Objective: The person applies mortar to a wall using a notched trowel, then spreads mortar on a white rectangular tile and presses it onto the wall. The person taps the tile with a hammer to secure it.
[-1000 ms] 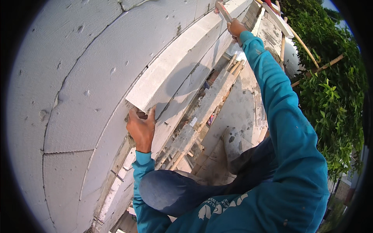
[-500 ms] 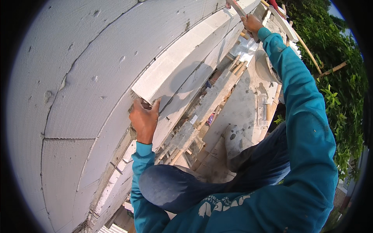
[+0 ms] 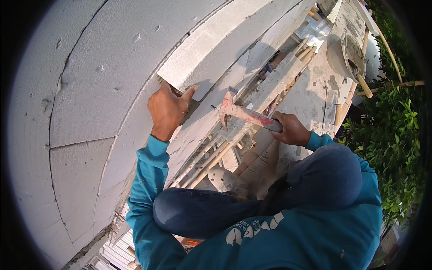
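Note:
A long white aerated concrete block [image 3: 202, 51] sits on the ledge of the pale block wall [image 3: 96, 67]. My left hand [image 3: 166, 110] grips its near end, with the thumb on the outer side and the fingertips partly hidden at the end face. My right hand [image 3: 292, 129] is closed round the handle of a hammer [image 3: 245, 114] with worn red paint. The hammer head is apart from the block, below and to the right of my left hand.
Bamboo poles [image 3: 216, 162] and a plank [image 3: 288, 78] run beside the wall, with gaps between them. A mortar-smeared bucket [image 3: 334, 56] stands on the platform [image 3: 310, 92]. My bent knees [image 3: 330, 173] are close below. Leafy bushes [image 3: 400, 130] line the right side.
My right hand has come down and nearer from the far end of the block, bringing the hammer beside the wall. My left hand stays at the block's near end. The view has shifted.

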`<state>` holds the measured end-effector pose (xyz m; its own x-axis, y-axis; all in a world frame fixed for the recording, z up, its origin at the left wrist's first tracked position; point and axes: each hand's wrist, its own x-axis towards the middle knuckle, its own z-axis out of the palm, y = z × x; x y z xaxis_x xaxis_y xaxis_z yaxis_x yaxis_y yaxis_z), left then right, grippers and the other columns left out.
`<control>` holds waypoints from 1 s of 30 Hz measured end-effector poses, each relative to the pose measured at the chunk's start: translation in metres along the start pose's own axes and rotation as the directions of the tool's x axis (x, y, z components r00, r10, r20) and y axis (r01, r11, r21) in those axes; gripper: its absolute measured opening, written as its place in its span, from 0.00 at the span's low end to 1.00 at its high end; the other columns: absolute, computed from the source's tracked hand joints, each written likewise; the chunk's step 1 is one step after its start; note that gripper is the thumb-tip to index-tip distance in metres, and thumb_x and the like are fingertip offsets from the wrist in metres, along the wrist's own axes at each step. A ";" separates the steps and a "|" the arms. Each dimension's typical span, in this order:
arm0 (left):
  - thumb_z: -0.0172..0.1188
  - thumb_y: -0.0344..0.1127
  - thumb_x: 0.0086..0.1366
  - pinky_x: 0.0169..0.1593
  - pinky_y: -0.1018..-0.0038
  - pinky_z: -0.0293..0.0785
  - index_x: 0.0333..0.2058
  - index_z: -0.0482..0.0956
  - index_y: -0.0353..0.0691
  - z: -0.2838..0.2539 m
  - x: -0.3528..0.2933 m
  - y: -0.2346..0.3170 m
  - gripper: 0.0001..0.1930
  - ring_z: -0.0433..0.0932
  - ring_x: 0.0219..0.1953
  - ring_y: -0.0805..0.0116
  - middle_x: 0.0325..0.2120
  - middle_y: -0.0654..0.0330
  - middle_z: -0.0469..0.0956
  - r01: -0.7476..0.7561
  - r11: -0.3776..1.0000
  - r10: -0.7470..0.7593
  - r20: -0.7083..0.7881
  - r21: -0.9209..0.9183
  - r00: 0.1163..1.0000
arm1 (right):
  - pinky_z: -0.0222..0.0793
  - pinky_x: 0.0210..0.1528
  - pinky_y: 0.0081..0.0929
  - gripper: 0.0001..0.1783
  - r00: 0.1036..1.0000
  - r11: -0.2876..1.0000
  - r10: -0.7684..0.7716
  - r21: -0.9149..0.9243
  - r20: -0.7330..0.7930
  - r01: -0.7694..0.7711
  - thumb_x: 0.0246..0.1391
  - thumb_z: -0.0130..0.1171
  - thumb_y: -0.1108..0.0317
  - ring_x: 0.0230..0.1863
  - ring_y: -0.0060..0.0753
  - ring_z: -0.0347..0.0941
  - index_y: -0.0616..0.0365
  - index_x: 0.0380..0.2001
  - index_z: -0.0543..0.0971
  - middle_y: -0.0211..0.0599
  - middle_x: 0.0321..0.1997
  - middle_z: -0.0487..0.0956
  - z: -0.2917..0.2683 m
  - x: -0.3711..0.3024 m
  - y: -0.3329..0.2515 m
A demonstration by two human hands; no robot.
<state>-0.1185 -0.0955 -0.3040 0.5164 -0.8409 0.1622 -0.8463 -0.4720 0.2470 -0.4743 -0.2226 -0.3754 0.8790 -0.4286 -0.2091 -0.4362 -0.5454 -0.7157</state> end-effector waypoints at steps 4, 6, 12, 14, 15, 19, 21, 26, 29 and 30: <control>0.67 0.66 0.53 0.15 0.74 0.68 0.18 0.79 0.31 -0.006 0.006 0.002 0.35 0.69 0.08 0.70 0.06 0.60 0.70 -0.086 0.978 0.085 0.016 0.188 0.996 | 0.72 0.41 0.46 0.26 0.941 0.977 -0.208 0.102 0.269 0.187 0.46 0.69 0.64 0.38 0.58 0.76 0.64 0.45 0.71 0.54 0.36 0.78 0.083 0.044 -0.057; 0.66 0.68 0.53 0.14 0.74 0.66 0.16 0.78 0.32 -0.008 0.006 0.003 0.36 0.67 0.07 0.71 0.05 0.61 0.68 -0.094 0.972 0.089 0.033 0.214 0.995 | 0.72 0.41 0.47 0.24 0.894 0.940 -0.336 0.163 0.295 0.300 0.47 0.67 0.64 0.37 0.59 0.77 0.64 0.44 0.71 0.54 0.36 0.78 0.109 0.061 -0.077; 0.66 0.69 0.52 0.13 0.72 0.64 0.13 0.77 0.33 -0.010 0.008 0.007 0.37 0.65 0.07 0.71 0.05 0.62 0.67 -0.055 0.973 0.047 0.037 0.223 0.998 | 0.75 0.39 0.46 0.36 0.950 0.918 -0.297 0.245 -0.092 0.311 0.55 0.64 0.61 0.36 0.58 0.77 0.70 0.59 0.63 0.61 0.45 0.76 0.113 0.100 -0.071; 0.65 0.69 0.53 0.13 0.71 0.64 0.13 0.76 0.33 -0.009 0.008 0.010 0.37 0.65 0.07 0.71 0.05 0.62 0.67 -0.005 0.976 -0.006 0.050 0.218 0.999 | 0.76 0.39 0.47 0.36 0.941 0.916 -0.300 0.227 -0.159 0.330 0.56 0.62 0.61 0.37 0.58 0.77 0.70 0.61 0.62 0.62 0.49 0.74 0.113 0.100 -0.075; 0.65 0.69 0.53 0.14 0.71 0.64 0.13 0.76 0.34 -0.009 0.007 0.011 0.37 0.65 0.07 0.71 0.05 0.62 0.67 -0.019 0.974 0.008 0.051 0.228 0.999 | 0.76 0.38 0.48 0.36 0.946 0.921 -0.299 0.221 -0.126 0.321 0.57 0.61 0.61 0.37 0.58 0.77 0.69 0.62 0.62 0.63 0.51 0.74 0.115 0.098 -0.081; 0.65 0.69 0.54 0.14 0.71 0.65 0.13 0.76 0.34 -0.008 0.007 0.011 0.36 0.66 0.08 0.70 0.06 0.61 0.68 -0.020 0.962 0.007 0.052 0.271 0.999 | 0.76 0.36 0.45 0.30 0.870 0.873 -0.487 0.042 0.077 0.485 0.55 0.59 0.64 0.32 0.49 0.79 0.66 0.59 0.67 0.48 0.36 0.77 0.109 0.083 -0.091; 0.64 0.69 0.54 0.15 0.71 0.66 0.14 0.76 0.34 -0.006 0.008 0.009 0.37 0.67 0.08 0.70 0.06 0.61 0.68 -0.029 0.959 0.019 0.038 0.283 0.999 | 0.76 0.33 0.43 0.31 0.892 0.901 -0.432 0.014 0.132 0.434 0.55 0.60 0.63 0.31 0.45 0.79 0.63 0.60 0.67 0.46 0.38 0.77 0.102 0.079 -0.083; 0.65 0.68 0.54 0.17 0.70 0.69 0.20 0.78 0.32 0.001 0.005 0.004 0.36 0.72 0.10 0.69 0.08 0.59 0.71 -0.068 0.964 0.075 -0.019 0.255 0.997 | 0.75 0.32 0.43 0.37 0.952 0.956 -0.284 0.043 -0.111 0.290 0.56 0.61 0.60 0.35 0.46 0.78 0.61 0.65 0.63 0.49 0.44 0.77 0.098 0.084 -0.065; 0.65 0.67 0.55 0.18 0.70 0.71 0.23 0.79 0.32 0.001 0.003 0.002 0.35 0.74 0.11 0.67 0.09 0.58 0.73 -0.062 0.963 0.064 0.000 0.264 0.998 | 0.75 0.29 0.41 0.37 0.935 0.935 -0.354 0.020 -0.019 0.354 0.55 0.62 0.60 0.33 0.47 0.78 0.58 0.66 0.63 0.50 0.45 0.77 0.098 0.083 -0.067; 0.65 0.67 0.55 0.19 0.69 0.71 0.24 0.80 0.32 0.001 0.004 0.002 0.34 0.75 0.12 0.67 0.09 0.58 0.74 -0.052 0.959 0.053 0.004 0.279 0.999 | 0.75 0.28 0.40 0.36 0.924 0.925 -0.379 -0.014 0.043 0.380 0.55 0.62 0.61 0.33 0.47 0.78 0.58 0.66 0.64 0.50 0.45 0.77 0.095 0.082 -0.066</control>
<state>-0.1182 -0.0997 -0.3035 0.4705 -0.8657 0.1711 -0.8748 -0.4830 -0.0379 -0.3545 -0.1529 -0.4086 0.9862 -0.1581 0.0492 -0.0721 -0.6775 -0.7320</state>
